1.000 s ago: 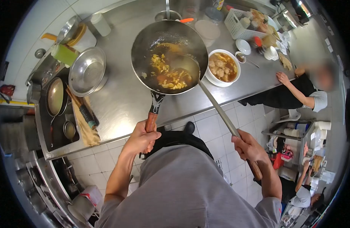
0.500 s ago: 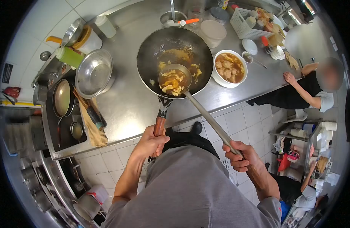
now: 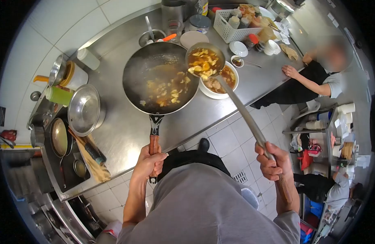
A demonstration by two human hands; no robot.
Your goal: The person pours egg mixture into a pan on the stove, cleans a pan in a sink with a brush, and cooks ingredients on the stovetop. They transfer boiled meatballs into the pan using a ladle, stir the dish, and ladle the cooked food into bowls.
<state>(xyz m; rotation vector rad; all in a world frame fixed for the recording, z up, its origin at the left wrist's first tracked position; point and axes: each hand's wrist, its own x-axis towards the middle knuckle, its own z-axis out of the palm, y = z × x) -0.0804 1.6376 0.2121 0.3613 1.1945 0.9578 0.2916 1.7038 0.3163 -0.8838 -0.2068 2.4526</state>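
My left hand (image 3: 148, 163) is closed round the wooden handle of a dark wok (image 3: 134, 87). Brown sauce with bits of egg (image 3: 171, 90) lies in the wok, and light steam rises from it. With my right hand (image 3: 273, 161) I grip the long metal handle of a ladle (image 3: 246, 114). The ladle's bowl is full of sauce and egg and hangs over the white bowl (image 3: 235, 86), covering part of it. Brown soup with pale chunks (image 3: 226, 79) shows inside that bowl, which stands to the right of the wok.
A metal colander (image 3: 85, 110) stands left of the wok, near pans (image 3: 59, 137) in a sunken tray. Behind are a small pot with a spoon (image 3: 149, 36), a lidded tub (image 3: 194, 38) and a white basket of bottles (image 3: 232, 30). A co-worker (image 3: 313, 81) leans at the counter's right.
The ladle has moved from inside the wok up and right, to over the white bowl, carrying sauce and egg. My view has shifted, and the wok now appears further left.
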